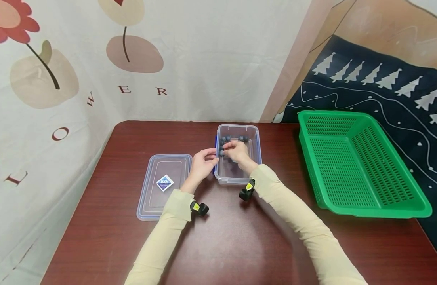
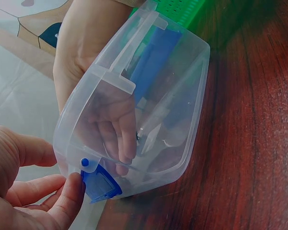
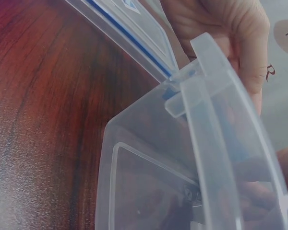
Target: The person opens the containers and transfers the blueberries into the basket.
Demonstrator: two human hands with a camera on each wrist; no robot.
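Note:
On the table stands a clear plastic box [image 1: 238,179] with blue side latches, its top uncovered. Several small dark grey round pieces [image 1: 241,138] lie along its far and left inner sides. My left hand [image 1: 203,164] touches the outside of the left wall, fingertips at the rim and by the blue latch [image 2: 101,184]. Inside the box reaches my right hand [image 1: 237,153], its fingertips close to the pieces at the left wall. Through the clear plastic in the left wrist view, the right fingers [image 2: 117,136] point downward; I cannot tell whether they pinch a piece.
A clear lid [image 1: 150,202] with a diamond-shaped blue and white label lies left of the box, partly behind my left wrist. At the right stands a large green perforated basket [image 1: 311,174]. A printed cloth hangs behind the table.

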